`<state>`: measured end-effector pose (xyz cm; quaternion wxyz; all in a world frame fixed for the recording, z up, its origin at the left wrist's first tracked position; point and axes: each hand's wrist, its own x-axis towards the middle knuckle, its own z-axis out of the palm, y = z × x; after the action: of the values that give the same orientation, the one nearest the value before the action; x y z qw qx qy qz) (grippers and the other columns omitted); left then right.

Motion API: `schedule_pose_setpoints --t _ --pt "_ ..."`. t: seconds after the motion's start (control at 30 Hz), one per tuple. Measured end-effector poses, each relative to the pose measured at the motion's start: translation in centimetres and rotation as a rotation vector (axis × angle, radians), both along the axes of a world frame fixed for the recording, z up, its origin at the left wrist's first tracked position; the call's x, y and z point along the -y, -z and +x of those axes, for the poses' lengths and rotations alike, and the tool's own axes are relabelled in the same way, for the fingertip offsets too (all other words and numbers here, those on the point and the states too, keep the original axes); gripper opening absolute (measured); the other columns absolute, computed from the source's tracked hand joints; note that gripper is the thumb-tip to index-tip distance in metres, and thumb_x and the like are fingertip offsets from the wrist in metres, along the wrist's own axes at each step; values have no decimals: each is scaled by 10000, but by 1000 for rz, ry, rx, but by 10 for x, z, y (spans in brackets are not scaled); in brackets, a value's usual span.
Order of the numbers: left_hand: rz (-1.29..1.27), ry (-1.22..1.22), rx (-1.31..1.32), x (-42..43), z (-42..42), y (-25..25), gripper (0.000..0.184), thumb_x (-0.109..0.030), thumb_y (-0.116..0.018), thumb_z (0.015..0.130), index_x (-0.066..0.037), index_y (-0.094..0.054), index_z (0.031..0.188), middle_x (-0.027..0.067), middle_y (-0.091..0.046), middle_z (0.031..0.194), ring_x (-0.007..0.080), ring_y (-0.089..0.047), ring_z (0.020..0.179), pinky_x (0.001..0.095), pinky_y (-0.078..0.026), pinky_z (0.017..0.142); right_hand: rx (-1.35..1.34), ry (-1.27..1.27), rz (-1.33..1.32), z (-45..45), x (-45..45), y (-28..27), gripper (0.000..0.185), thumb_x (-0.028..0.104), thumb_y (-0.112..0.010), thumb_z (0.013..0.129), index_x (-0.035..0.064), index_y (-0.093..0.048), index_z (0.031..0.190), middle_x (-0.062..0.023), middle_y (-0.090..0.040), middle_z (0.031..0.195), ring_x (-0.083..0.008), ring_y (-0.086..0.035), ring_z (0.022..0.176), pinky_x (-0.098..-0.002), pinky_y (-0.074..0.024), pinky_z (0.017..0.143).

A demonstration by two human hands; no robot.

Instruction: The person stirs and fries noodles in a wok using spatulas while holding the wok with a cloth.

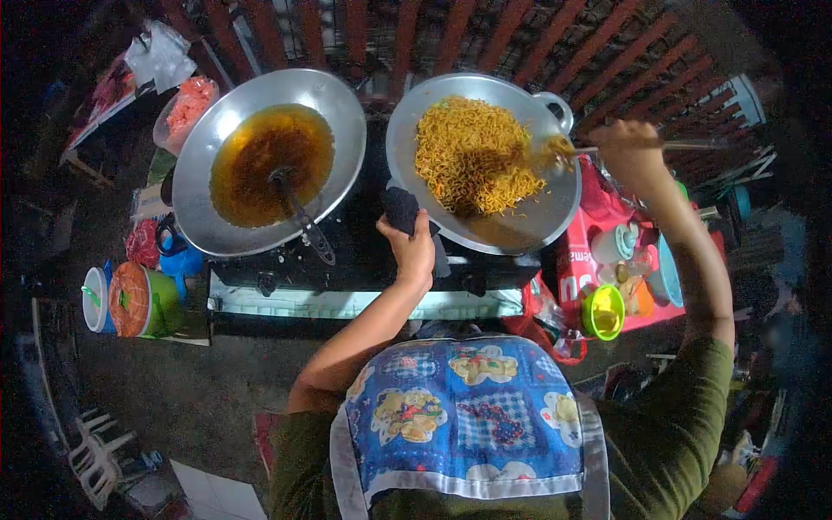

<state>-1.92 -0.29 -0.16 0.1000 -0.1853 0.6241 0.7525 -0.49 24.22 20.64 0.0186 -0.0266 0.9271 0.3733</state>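
My left hand (411, 253) is closed on a dark folded cloth (400, 209), pressed to the near left edge of the right wok (503, 238). That wok holds a heap of fried yellow noodles (468, 152). Over its right side, my right hand (627, 149) grips the long handle of a spatula (693, 145). The spatula's head is blurred by motion, with noodles about it. Left of my hands, a second wok (334, 100) contains brown-gold oil (251, 178), and a dark slotted turner (305, 221) rests in it, handle over the rim.
Both woks sit on a dark stove (347, 251). On the right, a red-covered table (576, 238) bears cups and a yellow-green container (603, 312). Several tubs, including a green one with an orange top (130, 299), stand left. A slatted barrier (451, 39) runs behind.
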Motion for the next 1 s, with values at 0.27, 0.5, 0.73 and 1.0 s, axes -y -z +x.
schedule_pose_setpoints --t 0.27,0.5,0.73,1.0 --pt "-14 35 -73 -1 -2 -10 460 -126 -539 827 -40 -239 1164 144 -445 1054 210 -464 976 329 -351 865 -77 363 -394 -23 -63 182 150 208 -541 758 144 -642 849 -106 -647 828 -277 -642 755 -425 -513 627" --pt "46 96 -20 3 -2 -6 643 -179 -534 821 -16 -82 1247 166 -288 1212 239 -333 1109 332 -269 945 -235 480 -760 -1 -33 143 191 283 -576 766 176 -646 907 -130 -637 822 -300 -623 754 -411 -486 652" --pt "29 144 84 5 -3 -2 914 -287 -568 810 13 102 1353 224 -129 1394 291 -207 1272 350 -191 1037 -219 341 -573 14 -19 67 168 280 -554 772 181 -645 872 -117 -634 768 -304 -620 709 -411 -488 600" --pt "8 45 -13 5 -1 3 547 -179 -582 805 4 -230 1182 174 -418 1081 233 -437 1002 330 -333 885 -250 22 -153 10 2 29 132 237 -527 785 184 -631 847 -118 -615 681 -266 -621 634 -369 -486 544"
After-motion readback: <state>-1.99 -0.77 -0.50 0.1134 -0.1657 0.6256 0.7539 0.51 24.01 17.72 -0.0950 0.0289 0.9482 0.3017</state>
